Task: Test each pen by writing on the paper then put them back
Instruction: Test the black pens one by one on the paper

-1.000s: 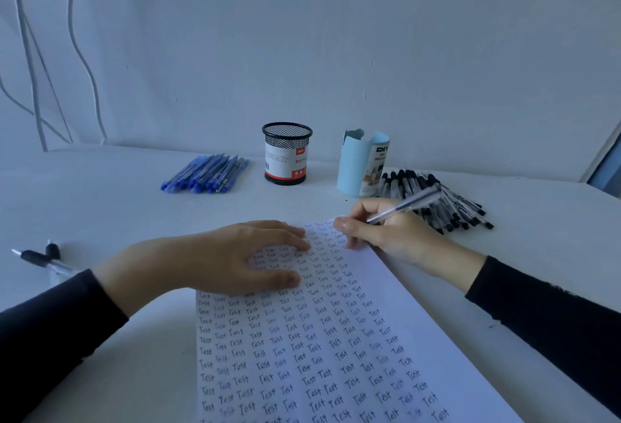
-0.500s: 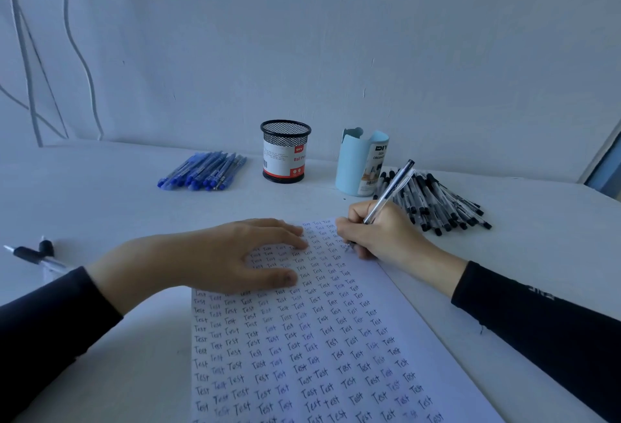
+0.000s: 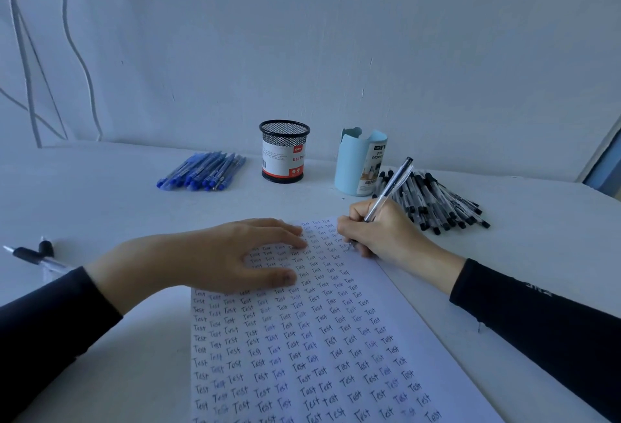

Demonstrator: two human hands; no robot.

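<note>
1. Pen (image 3: pixel 389 192): a clear-barrelled pen with a dark end, gripped in the right hand (image 3: pixel 379 231); its tip meets the paper (image 3: pixel 386 315) near the sheet's far right edge, and its barrel slants up and away toward the black pens.
2. Right hand: fingers curled tightly around the lower part of the pen in a writing grip, the side of the hand resting at the paper's edge. A dark sleeve (image 3: pixel 537 332) covers the forearm.
3. Left hand (image 3: pixel 228 254): it lies flat, palm down, on the upper left part of the paper, fingers extended and close together, thumb stretched along the sheet; it holds nothing. Its forearm wears a dark sleeve too.
4. Paper: a white sheet on the white table (image 3: pixel 100 194), reaching from the near edge of the view up to the hands, filled with rows of the handwritten word "Test" in dark and blue ink.
5. Black pens (image 3: pixel 437 204): a loose pile lying on the table just beyond the right hand, beside the light blue organizer (image 3: pixel 353 167).
6. Blue pens (image 3: pixel 201 172): a row lying side by side at the far left, near the black mesh pen cup (image 3: pixel 284 153), which stands upright between them and the organizer.
7. One more pen with a black grip (image 3: pixel 30 256) lies at the table's left edge, well apart from the rest, with a black cap just beside it.
</note>
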